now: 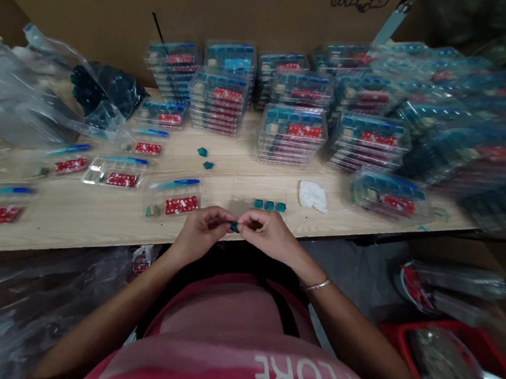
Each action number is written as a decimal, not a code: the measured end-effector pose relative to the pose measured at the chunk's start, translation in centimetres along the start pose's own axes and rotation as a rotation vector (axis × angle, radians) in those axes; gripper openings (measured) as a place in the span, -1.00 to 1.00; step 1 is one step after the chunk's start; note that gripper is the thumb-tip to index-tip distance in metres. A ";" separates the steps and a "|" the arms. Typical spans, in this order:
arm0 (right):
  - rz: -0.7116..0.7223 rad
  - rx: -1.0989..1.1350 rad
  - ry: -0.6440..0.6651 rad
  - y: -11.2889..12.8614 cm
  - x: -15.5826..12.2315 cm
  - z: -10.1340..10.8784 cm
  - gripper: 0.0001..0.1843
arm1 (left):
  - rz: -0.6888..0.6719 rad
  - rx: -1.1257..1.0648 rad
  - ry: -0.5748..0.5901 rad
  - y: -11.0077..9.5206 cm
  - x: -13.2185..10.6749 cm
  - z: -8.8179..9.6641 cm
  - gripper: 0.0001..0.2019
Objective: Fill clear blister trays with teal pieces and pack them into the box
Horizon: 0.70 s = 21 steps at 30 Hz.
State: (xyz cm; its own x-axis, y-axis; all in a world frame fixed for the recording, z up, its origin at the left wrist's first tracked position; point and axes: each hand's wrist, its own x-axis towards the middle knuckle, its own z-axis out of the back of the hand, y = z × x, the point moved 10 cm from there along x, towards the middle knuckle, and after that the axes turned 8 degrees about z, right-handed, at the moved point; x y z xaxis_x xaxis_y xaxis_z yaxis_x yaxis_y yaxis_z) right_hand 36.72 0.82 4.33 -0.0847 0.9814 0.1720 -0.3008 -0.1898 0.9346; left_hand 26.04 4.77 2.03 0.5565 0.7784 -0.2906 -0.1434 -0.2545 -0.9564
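Close to the table's front edge, my left hand (206,230) and my right hand (266,231) meet, fingertips pinched on one small dark teal piece (233,227). Its exact kind is too small to make out. Just beyond my right hand, a row of three teal pieces (269,206) lies on a clear plastic tray. Two more loose teal pieces, one nearer the back (202,152) and one nearer me (208,165), rest on the wood. Left of my hands is a clear tray with a blue pen (187,182) and a red patterned packet (181,205).
Several stacks of filled clear trays (291,136) line the back and right of the table. More trays with pens and red packets (122,180) lie left. A white cloth (313,196) sits right. A plastic bag of dark teal pieces (103,88) stands back left; a red basket (452,328) is below right.
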 end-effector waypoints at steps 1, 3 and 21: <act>-0.001 0.006 -0.003 0.1 0.0 0.0 -0.88 | 0.003 0.000 -0.002 -0.1 -0.1 0.0 -0.80; -0.001 0.016 -0.003 0.3 -0.1 -0.2 -0.90 | 0.001 -0.003 -0.012 -0.3 -0.3 -0.1 -0.82; -0.079 0.429 -0.193 -2.2 -3.1 -1.7 -0.79 | 0.009 -0.195 -0.141 0.8 -1.2 0.0 -0.85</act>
State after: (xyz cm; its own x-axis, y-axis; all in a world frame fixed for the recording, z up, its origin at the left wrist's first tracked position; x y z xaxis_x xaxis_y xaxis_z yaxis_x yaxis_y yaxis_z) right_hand 36.00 -1.85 1.21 0.1131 0.9872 0.1124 0.1237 -0.1262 0.9843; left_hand 25.23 3.66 1.60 0.4338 0.8446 -0.3137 0.0202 -0.3572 -0.9338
